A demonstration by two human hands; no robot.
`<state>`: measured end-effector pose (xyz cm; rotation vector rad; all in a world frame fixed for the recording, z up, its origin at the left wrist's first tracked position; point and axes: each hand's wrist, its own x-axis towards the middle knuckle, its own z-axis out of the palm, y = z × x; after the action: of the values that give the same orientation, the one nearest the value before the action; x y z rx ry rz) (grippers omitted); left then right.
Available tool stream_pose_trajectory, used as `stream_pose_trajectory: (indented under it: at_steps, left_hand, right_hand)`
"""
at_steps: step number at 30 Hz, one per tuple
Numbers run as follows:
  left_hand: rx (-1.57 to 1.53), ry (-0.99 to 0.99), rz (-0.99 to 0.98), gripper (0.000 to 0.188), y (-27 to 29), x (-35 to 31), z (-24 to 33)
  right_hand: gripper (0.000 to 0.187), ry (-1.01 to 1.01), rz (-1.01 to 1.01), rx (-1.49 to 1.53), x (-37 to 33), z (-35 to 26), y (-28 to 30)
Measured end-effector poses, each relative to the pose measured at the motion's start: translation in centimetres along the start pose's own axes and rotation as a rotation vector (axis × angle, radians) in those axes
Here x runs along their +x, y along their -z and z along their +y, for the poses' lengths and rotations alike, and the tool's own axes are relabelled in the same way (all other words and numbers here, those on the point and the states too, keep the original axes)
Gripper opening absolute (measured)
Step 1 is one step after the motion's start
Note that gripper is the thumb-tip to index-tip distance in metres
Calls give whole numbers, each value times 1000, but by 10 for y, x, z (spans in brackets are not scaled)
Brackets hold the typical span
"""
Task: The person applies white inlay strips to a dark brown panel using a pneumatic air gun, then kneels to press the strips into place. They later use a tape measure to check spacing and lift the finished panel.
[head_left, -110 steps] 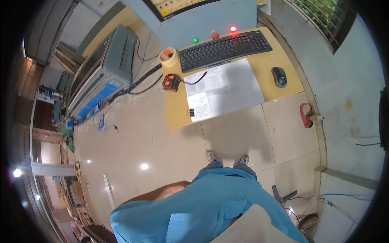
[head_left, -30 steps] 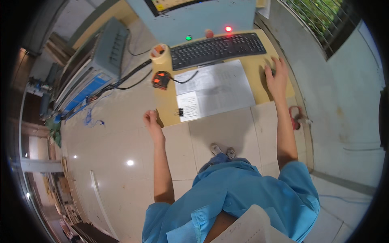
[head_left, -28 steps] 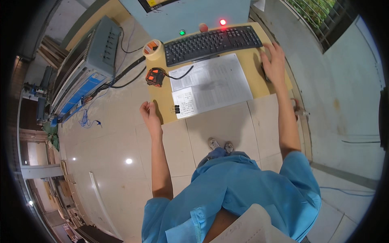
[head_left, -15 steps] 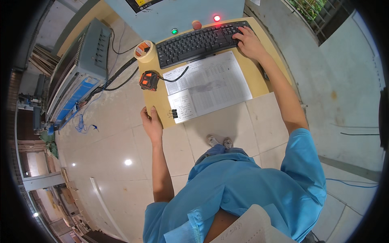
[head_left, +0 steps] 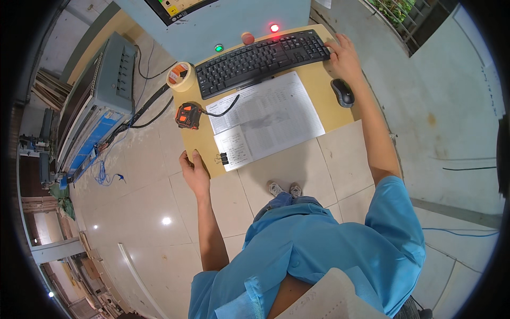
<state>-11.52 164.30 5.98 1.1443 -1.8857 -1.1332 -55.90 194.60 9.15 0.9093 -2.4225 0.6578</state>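
Note:
My left hand (head_left: 195, 175) is at the near left corner of the yellow tabletop (head_left: 199, 143), its thumb over the edge and its fingers curled beside it. My right hand (head_left: 346, 61) is at the tabletop's far right edge, fingers apart, holding nothing. Its thumb side is at the right end of a black keyboard (head_left: 260, 61). A black and grey mouse (head_left: 342, 93) lies just below that hand. Printed sheets (head_left: 287, 114) lie in front of the keyboard, with a smaller paper (head_left: 234, 146) held by a black binder clip (head_left: 223, 158).
An orange and black tape measure (head_left: 188, 116) and a tape roll (head_left: 180, 76) lie on the left side. Green (head_left: 219, 48) and red (head_left: 274, 28) lights and a red button (head_left: 247, 38) line the blue panel behind. Grey machinery (head_left: 106, 80) stands left; a wall rises right.
My right hand has moved right, off the keyboard's number keys to its right end, and the mouse shows more fully. My left hand stays at the corner. The view has shifted slightly.

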Motion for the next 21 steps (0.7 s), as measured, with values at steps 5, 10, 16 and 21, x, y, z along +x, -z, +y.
stream_pose_trajectory:
  at_steps: [5,10,16,21]
  left_hand:
    - [46,52,-15,39,2,0,0]
    - [4,34,-11,38,1,0,2]
    - [-9,39,-23,37,1,0,0]
    - [-38,17,-9,35,1,0,-3]
  right_hand:
    - [42,35,-149,-163,3,12,-2]
    - [42,112,-108,0,13,-22,-16]
    - [42,205,-232,75,21,-51,-20]
    - [39,138,-125,59,8,-35,1]
